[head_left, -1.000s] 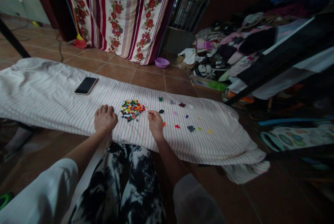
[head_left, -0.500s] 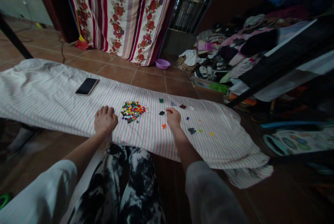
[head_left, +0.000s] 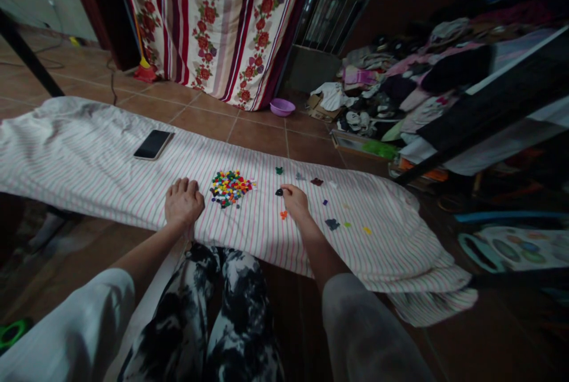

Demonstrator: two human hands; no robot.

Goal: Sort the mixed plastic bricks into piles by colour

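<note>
Since half a second ago the right hand has shifted slightly left, its fingertips now at the black pieces; a second ago it was by the mixed pile. Its grip has thumb and forefinger drawn close together, but I cannot tell whether they are clamped on a piece. The left hand rests palm down with fingers loosely laid out on the striped surface, left of the pile.

One phone lies beyond the left hand. Past the surface are one purple basin on the floor, a flowered curtain and a heap of clothes to the right. The right hand blocks the spot where pink and red pieces showed a second ago.

Eleven small groups or single pieces are visible, one of each colour: black near the fingertips, green, grey, brown, white, purple-blue, tan, orange, slate, lime and yellow. The single pile holds too many to count.
</note>
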